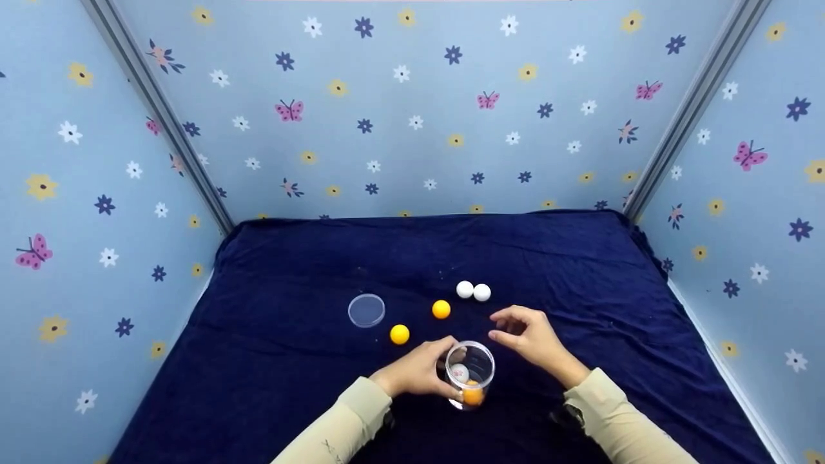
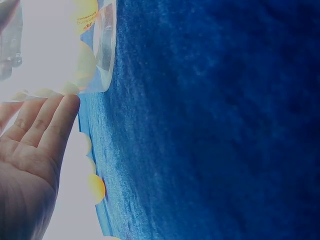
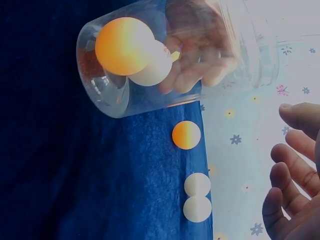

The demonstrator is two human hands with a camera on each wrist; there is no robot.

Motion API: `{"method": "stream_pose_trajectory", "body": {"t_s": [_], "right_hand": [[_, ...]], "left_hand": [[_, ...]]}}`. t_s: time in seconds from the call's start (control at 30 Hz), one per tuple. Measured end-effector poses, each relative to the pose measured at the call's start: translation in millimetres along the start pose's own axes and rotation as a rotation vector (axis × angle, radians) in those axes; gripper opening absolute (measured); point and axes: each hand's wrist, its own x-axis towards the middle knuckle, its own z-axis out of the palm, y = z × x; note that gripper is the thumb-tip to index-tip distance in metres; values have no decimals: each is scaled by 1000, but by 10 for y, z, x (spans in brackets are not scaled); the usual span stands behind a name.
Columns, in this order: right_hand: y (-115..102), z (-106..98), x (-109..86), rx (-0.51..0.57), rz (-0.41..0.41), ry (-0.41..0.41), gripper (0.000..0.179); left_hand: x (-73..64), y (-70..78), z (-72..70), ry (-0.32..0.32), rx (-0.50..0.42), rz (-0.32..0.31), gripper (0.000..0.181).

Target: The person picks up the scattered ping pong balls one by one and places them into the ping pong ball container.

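Note:
My left hand point(image 1: 412, 372) grips a clear plastic jar point(image 1: 488, 368) from its left side, thumb toward the front. The jar stands with its mouth up and uncovered. Inside, near the bottom, are an orange ping-pong ball point(image 3: 125, 46) and a white ping-pong ball point(image 3: 152, 67) with small red print. To the jar's right hovers my right hand point(image 1: 535, 338), fingers loosely bent, thumb apart from them and nothing between. Beyond that hand, two white ping-pong balls point(image 1: 465, 289) lie side by side on the cloth.
Two more orange balls, one nearer the jar's left point(image 1: 399, 334) and one farther back point(image 1: 441, 309), lie on the dark blue cloth point(image 1: 277, 380). A round clear lid point(image 1: 366, 311) lies flat at the left. Flower-patterned walls point(image 1: 412, 96) enclose the back and sides.

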Motion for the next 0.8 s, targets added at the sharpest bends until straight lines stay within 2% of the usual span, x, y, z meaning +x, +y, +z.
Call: {"method": "stream_pose_trajectory", "body": {"t_s": [0.23,0.47,0.8], "right_hand": [[121,2,-29,24,18,2,26],[126,30,-37,-30,46,10,24],[226,33,-46,-40,90,-8,26]], "left_hand": [[-4,4,4,12,25,-6,71],[3,-2,9,0,-31,2,72],[-4,12,2,11,24,-3,71]]}}
